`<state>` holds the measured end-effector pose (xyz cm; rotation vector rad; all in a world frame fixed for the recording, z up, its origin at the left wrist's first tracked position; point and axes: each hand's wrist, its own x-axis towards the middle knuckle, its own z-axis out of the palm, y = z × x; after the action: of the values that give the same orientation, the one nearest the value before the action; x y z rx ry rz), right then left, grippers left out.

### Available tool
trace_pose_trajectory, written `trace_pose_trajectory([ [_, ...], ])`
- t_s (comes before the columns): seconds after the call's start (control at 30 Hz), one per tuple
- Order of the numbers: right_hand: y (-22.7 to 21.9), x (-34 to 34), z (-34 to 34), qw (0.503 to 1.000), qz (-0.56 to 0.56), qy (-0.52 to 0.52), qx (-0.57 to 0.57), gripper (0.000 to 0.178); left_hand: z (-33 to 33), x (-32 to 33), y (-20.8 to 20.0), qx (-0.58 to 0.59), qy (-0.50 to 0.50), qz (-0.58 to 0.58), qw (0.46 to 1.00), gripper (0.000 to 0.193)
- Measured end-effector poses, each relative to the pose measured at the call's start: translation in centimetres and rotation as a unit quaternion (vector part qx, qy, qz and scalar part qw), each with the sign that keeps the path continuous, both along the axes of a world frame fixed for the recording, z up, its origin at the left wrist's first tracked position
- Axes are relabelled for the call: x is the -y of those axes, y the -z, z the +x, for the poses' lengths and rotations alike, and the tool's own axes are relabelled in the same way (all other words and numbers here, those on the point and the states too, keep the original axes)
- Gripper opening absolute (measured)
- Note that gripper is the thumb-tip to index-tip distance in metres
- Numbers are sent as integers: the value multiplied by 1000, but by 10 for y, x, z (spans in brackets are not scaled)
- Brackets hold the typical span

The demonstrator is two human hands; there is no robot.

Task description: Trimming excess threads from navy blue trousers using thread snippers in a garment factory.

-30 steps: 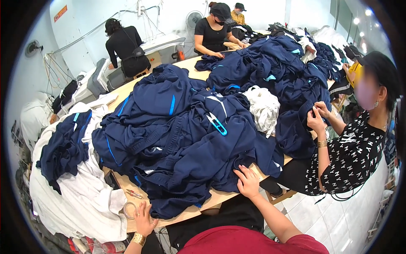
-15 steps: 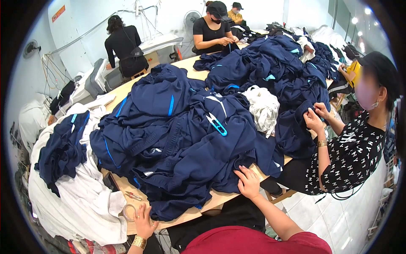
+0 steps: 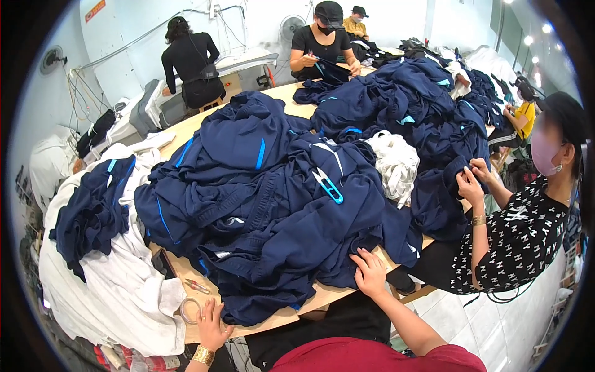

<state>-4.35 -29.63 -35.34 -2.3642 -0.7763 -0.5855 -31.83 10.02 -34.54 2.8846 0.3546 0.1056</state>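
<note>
My left hand [image 3: 214, 327] lies on the table's front edge with its fingers spread, empty, beside a roll of tape [image 3: 190, 310]. Further right, my right hand [image 3: 370, 273] rests open at the near edge of a heap of navy garments [image 3: 266, 204], its fingertips on the fabric. Light blue thread snips [image 3: 328, 186] lie on top of the heap, out of reach of both hands' fingers. Just beyond the tape roll is a second, smaller pair of snips [image 3: 197, 286] on the wood.
White cloth [image 3: 124, 297] covers the table's left end, with a navy garment [image 3: 93, 211] on it. White bundled strips [image 3: 393, 164] sit right of the heap. A person in a patterned shirt [image 3: 514, 235] handles navy cloth at right. Others work beyond.
The view has shifted slightly. Across the table, a co-worker's hands have moved apart, stretching the dark cloth between them. My own hands stay where they were.
</note>
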Motion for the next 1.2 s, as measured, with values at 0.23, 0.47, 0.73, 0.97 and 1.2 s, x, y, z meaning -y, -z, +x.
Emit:
trace_pose_trajectory([
  [0.23,-2,-2,-1,1000,-3,2,7,38,1,0,-2,1,4,-2,1000,76],
  [0.47,-5,-3,-1,1000,-5,2,8,37,0,0,-2,-1,1,1,1000,76],
  [0.73,-2,-2,-2,1000,-14,-1,10,36,0,-1,0,10,0,-5,1000,75],
  [0.97,-1,-4,-2,1000,-16,1,3,37,-1,-2,0,9,-4,-8,1000,74],
  [1.2,-2,-3,-1,1000,-22,3,1,38,1,-1,-1,14,-2,-4,1000,73],
])
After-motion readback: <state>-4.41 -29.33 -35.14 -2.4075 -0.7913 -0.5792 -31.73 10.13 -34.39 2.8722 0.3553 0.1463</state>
